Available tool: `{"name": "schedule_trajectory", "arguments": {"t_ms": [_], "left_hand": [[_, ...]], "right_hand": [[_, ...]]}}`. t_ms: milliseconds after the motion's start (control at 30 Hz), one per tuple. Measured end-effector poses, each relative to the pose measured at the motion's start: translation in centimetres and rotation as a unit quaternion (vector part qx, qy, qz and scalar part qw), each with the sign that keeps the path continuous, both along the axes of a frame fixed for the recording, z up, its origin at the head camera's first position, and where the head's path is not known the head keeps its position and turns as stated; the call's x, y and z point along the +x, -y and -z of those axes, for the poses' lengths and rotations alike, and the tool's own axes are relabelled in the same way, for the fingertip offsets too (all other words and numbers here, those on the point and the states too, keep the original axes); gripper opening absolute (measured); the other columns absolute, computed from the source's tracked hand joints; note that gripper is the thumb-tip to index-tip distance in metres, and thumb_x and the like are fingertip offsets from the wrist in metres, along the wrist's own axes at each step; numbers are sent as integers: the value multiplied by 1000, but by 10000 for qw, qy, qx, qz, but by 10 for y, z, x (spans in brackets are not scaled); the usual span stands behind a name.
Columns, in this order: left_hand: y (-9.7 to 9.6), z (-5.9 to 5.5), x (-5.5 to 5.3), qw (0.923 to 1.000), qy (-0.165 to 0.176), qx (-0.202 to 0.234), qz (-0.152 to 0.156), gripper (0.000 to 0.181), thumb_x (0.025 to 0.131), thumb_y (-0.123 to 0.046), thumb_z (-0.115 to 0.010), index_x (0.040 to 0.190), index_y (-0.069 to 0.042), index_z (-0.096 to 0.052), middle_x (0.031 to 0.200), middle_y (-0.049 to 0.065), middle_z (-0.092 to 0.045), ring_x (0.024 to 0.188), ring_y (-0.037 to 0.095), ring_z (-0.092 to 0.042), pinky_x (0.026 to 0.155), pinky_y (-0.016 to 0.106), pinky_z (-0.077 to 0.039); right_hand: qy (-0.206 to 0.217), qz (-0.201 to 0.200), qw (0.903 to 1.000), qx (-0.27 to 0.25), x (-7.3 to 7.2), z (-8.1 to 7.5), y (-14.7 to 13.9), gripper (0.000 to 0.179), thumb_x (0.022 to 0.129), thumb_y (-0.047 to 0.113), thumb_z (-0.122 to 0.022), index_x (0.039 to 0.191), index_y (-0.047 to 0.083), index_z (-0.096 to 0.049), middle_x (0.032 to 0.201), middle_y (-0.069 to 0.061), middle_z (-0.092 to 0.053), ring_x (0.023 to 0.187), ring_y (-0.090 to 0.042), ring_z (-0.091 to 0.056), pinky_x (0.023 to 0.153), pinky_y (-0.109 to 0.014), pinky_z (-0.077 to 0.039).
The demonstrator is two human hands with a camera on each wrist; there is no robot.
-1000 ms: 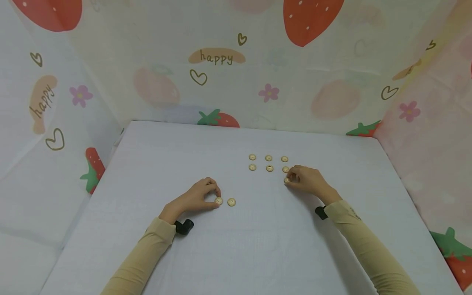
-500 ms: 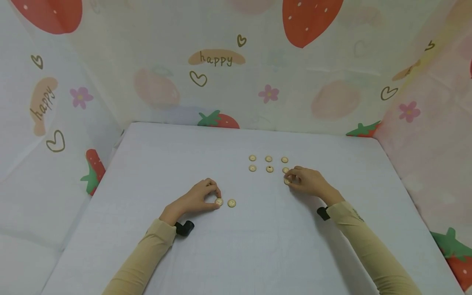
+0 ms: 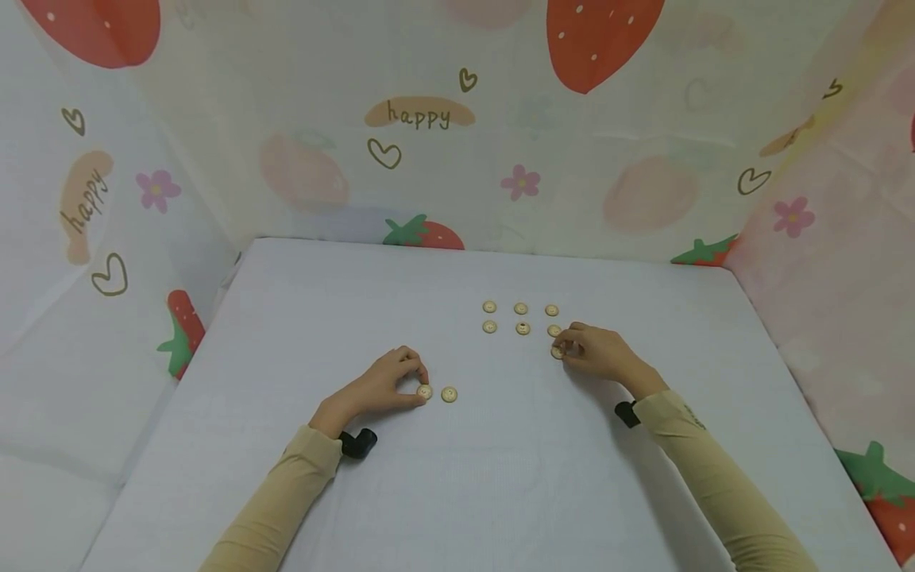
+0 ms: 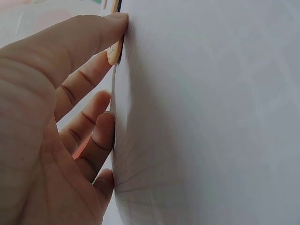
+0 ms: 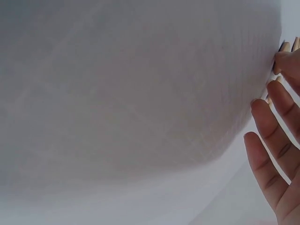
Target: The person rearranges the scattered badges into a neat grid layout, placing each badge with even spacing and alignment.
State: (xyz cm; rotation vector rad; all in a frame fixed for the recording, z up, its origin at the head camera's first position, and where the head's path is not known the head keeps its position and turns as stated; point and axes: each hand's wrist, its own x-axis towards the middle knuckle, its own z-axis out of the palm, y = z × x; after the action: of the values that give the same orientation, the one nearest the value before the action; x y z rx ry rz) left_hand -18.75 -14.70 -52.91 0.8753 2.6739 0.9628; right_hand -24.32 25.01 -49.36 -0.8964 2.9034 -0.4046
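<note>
In the head view my left hand (image 3: 386,383) pinches a small round tan disc (image 3: 425,392) between thumb and index finger, low on the white tabletop. Faint carved marks show on this disc's face (image 4: 111,52) in the left wrist view. Just to its right lies a matching disc (image 3: 449,394). Farther right, my right hand (image 3: 600,353) pinches another disc (image 3: 557,353) with thumb and index finger, the other fingers extended in the right wrist view. This disc is partly hidden by the fingers and sits below the right end of two rows of discs.
Several discs, such as the upper left one (image 3: 489,307), lie in two rows toward the back. One disc (image 3: 523,328) bears a dark spot. A white cloth covers the table (image 3: 457,485). Strawberry-printed curtains (image 3: 429,175) rise behind and at both sides.
The right hand's fingertips have shifted very slightly at the disc. The left hand stays in place on its disc, and the other discs lie as before.
</note>
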Motion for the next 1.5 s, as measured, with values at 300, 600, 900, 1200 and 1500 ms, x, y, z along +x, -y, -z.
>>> {"name": "schedule_trajectory", "arguments": {"t_ms": [300,600,900,1200,1500], "left_hand": [[0,0,1,10000,20,-9,-15,26,78,-27,-75,97,-19,-60,107,-1,-49,105,18,-47,95,41,-38],[0,-1,2,10000,-30,-19,-11,26,78,-28,-75,97,-18,-60,108,-1,-50,105,19,-47,94,41,-38],[0,-1,2,10000,-74,-4,-3,23,78,-29,-74,94,-19,-60,107,-2,-49,104,18,-47,94,40,-39],[0,-1,2,10000,-60,-39,-31,24,78,-29,-74,94,-19,-59,107,-2,-49,105,18,-46,95,41,-38],[1,-2,2,10000,-53,-9,-32,25,78,-29,-75,94,-19,-60,106,-2,-49,103,17,-47,95,40,-38]], "right_hand": [[-56,115,9999,39,0,2,-1,17,83,25,-68,97,17,-67,89,4,-61,71,-8,-53,64,-29,-44],[-41,271,9996,12,1,2,0,19,84,31,-67,96,16,-66,89,4,-60,70,-7,-51,62,-29,-43],[-56,430,9991,-22,2,2,1,21,83,34,-68,93,16,-65,86,3,-59,67,-7,-50,59,-27,-42],[-177,453,9988,-3,4,2,2,22,82,35,-69,92,16,-65,85,3,-58,67,-7,-49,58,-27,-41],[-143,420,9990,0,5,0,2,24,81,36,-69,94,16,-65,84,2,-58,66,-8,-49,59,-28,-42]]}}
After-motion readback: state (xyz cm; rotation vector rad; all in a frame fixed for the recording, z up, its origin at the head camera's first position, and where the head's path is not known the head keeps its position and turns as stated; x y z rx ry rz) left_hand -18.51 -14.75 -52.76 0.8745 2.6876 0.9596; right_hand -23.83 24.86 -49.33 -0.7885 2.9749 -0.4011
